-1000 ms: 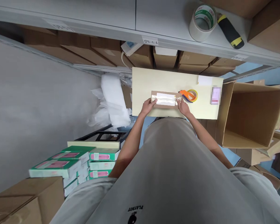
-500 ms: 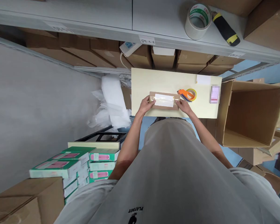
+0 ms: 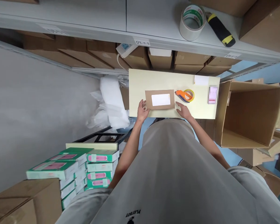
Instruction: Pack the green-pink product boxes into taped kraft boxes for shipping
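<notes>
A small brown parcel (image 3: 160, 99) with a white label lies flat on the pale yellow tabletop (image 3: 154, 81). My left hand (image 3: 142, 110) rests at the parcel's left near corner with fingers spread, touching its edge. My right hand (image 3: 183, 110) hovers just right of the parcel, fingers loosely apart, holding nothing. An orange tape dispenser (image 3: 185, 95) with a yellowish roll lies right of the parcel, close to my right hand.
A white slip (image 3: 201, 80) lies at the table's far right. An open cardboard box (image 3: 247, 113) stands to the right. White foam wrap (image 3: 110, 102) hangs left of the table. Green and pink boxes (image 3: 84, 165) are stacked lower left. A tape roll (image 3: 192, 18) and knife (image 3: 220, 29) sit on the shelf.
Both hands held the parcel by its ends; now they have let go and drawn back towards me. The parcel lies flat with its label up.
</notes>
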`<state>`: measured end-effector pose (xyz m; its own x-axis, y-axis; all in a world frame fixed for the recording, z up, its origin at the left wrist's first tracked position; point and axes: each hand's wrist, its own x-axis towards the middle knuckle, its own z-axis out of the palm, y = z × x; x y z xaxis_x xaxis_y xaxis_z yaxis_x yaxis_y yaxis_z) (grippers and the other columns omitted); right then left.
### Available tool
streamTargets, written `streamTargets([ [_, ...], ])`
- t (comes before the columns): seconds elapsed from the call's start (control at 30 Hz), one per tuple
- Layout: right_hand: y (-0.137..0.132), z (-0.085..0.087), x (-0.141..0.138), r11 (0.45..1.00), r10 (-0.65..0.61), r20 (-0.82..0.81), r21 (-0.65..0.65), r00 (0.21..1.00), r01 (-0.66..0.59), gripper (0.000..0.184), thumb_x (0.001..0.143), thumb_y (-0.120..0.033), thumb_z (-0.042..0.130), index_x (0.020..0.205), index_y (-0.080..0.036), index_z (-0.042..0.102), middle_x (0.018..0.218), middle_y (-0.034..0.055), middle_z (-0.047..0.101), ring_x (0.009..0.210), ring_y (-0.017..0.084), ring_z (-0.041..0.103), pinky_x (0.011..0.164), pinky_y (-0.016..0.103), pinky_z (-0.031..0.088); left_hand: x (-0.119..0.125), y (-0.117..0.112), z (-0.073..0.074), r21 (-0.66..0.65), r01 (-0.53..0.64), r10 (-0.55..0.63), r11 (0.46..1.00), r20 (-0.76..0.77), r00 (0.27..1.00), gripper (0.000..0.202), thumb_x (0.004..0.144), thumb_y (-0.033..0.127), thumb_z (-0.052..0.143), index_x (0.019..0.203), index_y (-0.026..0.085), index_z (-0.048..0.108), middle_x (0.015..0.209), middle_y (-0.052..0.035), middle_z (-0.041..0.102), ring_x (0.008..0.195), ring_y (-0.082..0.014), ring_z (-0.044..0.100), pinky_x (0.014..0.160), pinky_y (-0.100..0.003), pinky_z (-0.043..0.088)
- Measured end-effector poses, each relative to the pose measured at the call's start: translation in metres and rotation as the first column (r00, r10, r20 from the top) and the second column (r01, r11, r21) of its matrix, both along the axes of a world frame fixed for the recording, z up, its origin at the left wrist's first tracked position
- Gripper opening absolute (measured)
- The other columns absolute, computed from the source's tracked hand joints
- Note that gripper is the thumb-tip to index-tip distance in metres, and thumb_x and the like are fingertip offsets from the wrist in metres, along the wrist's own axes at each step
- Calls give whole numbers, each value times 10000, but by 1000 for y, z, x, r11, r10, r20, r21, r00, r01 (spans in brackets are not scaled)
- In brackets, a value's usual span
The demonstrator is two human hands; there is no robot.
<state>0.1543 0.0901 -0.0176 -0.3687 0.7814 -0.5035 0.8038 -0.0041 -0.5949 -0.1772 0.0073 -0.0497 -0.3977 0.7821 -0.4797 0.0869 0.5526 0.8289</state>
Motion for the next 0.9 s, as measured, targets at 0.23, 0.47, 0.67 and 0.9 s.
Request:
streamTargets([
  [0.23, 30, -17, 20, 976, -92, 272, 216, 958, 33, 681, 1028, -153, 514, 1691, -1, 475, 1635, 333, 614, 1503, 431, 583, 1301, 620, 431, 48, 48, 27, 158, 116, -98, 981, -120, 988, 557, 875, 170, 675, 1430, 210, 697, 1524, -156, 739, 1477, -309, 685, 1286, -508, 534],
  [0.47, 46, -37, 1, 963, -234, 185, 181, 955, 201, 523, 1059, -137, 376, 1522, -32, 597, 1413, 331, 730, 1428, 392, 653, 1324, 637, 395, 138, 61, 33, 70, 407, -411, 911, 243, 879, 328, 849, 204, 787, 1177, 202, 784, 1281, -148, 845, 1242, -290, 799, 1229, -514, 583],
  [0.67, 45, -7, 2, 935, -322, 64, 176, 944, 307, 473, 1060, -452, 510, 1419, -169, 631, 1164, 193, 808, 1186, 379, 782, 1105, 546, 616, 152, 67, 48, 62, 394, -397, 917, 236, 887, 272, 814, 232, 831, 1080, 206, 780, 1207, -145, 849, 1089, -288, 829, 1116, -514, 658],
  [0.9, 44, 85, -28, 900, -267, -250, 280, 931, 334, 542, 1074, -642, 468, 1424, -258, 623, 1185, 179, 821, 1092, 414, 807, 969, 532, 658, 143, 106, 107, 353, 170, -240, 920, 166, 956, 241, 976, 422, 774, 1123, 249, 694, 1203, -131, 799, 1115, -275, 826, 1070, -479, 670],
])
